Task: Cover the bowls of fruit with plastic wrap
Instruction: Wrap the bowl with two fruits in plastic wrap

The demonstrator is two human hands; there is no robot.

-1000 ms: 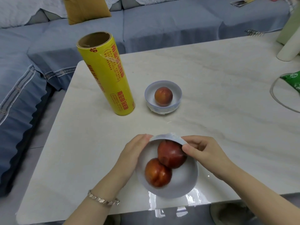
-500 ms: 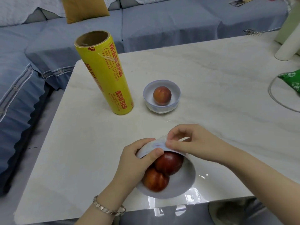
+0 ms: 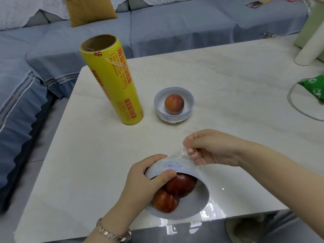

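Left hand grips a tilted white bowl of two nectarines while right hand pinches plastic wrap at its rim, over the bench.

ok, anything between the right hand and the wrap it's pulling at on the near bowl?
No. The right hand already pinches the plastic wrap at the near bowl, which the left hand holds tilted.

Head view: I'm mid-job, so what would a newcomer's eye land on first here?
Probably the tilted near bowl at the table's front edge, two red fruits inside, left hand gripping its rim while the right hand pinches clear plastic wrap over it. Next, the tall yellow wrap roll standing upright, left of the small bowl holding one fruit.
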